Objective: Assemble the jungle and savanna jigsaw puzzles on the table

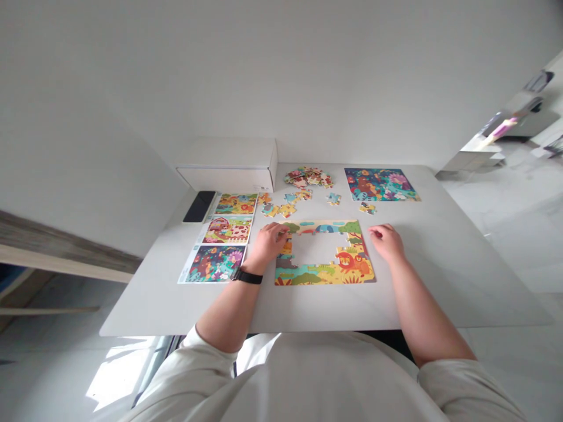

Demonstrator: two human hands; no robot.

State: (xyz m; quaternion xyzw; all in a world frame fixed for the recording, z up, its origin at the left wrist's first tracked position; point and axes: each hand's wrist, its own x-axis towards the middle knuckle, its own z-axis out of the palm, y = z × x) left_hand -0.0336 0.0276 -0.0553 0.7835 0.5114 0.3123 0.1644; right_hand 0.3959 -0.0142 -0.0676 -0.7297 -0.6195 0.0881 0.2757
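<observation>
A jigsaw puzzle (325,276) with its outer border joined lies in front of me, an open gap in its middle. Lions, a rainbow and trees show on it. My left hand (269,241), with a black band on the wrist, touches the puzzle's upper left edge, its fingers closed together. What sits under those fingertips is hidden. Just right of the puzzle, my right hand (387,241) rests on the table with curled fingers and nothing visible in them. Loose pieces lie beyond the puzzle, among them a blue one (333,198) and a dark-and-yellow one (367,208).
A heap of pieces (308,177) sits near the wall, beside a white box (229,177). A finished dark-blue puzzle (382,184) lies at the back right. On the left are a sheet with three pictures (226,230) and a black phone (199,207).
</observation>
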